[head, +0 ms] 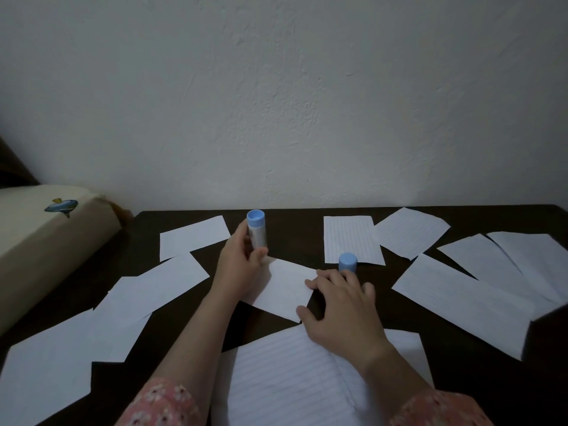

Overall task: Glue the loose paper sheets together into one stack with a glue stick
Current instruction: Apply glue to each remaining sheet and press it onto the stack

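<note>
Glue stick (pixel 257 230): gripped in left hand (pixel 242 265), thumb and fingers closed around lower part of barrel. Stick inverted, blue base end uppermost, tilted slightly leftward at top; working end down at far left corner of small sheet (pixel 284 289), hidden behind fingers, so contact with paper cannot be confirmed.

Small sheet: flat on dark table (pixel 295 232), between both hands, turned diagonally to table edge. Left hand covers left edge.

Right hand (pixel 341 309): flat, fingers spread, nothing gripped. Fingertips (pixel 310 282) pressed on right edge of small sheet; thumb on table just beside near corner of same sheet. Heel of hand and wrist over large lined sheet (pixel 289 376), nearest to wearer.

Blue cap (pixel 348 262): upright on table, just beyond right-hand fingers, at near edge of lined sheet (pixel 350 238). Touching fingers or apart: cannot tell.

Remaining loose sheets: scattered singly and overlapping.
- Left group (pixel 144 290): several sheets, partly overlapping, running toward near left corner of table.
- Right group (pixel 467 302): several sheets, overlapping, reaching right table edge.
- One sheet (pixel 193 236) at far edge, just left of glue stick.

Pink floral sleeves (pixel 163 404) visible on both forearms. Cushion (pixel 46 235) with fish print beside table, left. Pale wall (pixel 276 87) behind.
</note>
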{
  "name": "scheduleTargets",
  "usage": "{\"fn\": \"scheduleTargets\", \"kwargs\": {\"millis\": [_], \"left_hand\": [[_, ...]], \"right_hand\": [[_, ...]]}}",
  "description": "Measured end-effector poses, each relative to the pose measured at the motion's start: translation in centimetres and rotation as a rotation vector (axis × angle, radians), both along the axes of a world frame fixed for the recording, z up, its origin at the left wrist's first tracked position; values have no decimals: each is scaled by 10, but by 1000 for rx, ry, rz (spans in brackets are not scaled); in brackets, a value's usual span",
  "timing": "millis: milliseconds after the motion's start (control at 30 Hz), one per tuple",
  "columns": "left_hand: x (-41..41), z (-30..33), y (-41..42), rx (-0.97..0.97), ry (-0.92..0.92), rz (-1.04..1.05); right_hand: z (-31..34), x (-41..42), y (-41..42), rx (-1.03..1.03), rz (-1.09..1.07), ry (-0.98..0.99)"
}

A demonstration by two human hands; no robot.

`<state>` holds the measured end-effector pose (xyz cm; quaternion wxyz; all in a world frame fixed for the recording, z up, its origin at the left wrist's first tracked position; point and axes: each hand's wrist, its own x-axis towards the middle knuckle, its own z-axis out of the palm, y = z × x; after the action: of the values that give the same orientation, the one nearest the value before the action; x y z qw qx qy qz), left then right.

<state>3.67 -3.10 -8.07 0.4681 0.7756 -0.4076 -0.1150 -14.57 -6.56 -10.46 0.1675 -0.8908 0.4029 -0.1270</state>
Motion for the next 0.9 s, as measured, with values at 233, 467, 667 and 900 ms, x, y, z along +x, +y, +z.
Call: {"fn": "scheduleTargets", "kwargs": {"millis": [233, 467, 667, 900], "left_hand": [[7, -2, 0, 13, 44, 90], [9, -3, 2, -15, 77, 152], [19, 4, 23, -368, 570, 439], [2, 23, 45, -423, 588, 441]], "right_hand": [[-2, 0, 0, -14, -4, -4], [-2, 1, 0, -21, -4, -5], [-3, 0, 0, -34, 0, -24], [-3, 0, 1, -42, -10, -19]]}}
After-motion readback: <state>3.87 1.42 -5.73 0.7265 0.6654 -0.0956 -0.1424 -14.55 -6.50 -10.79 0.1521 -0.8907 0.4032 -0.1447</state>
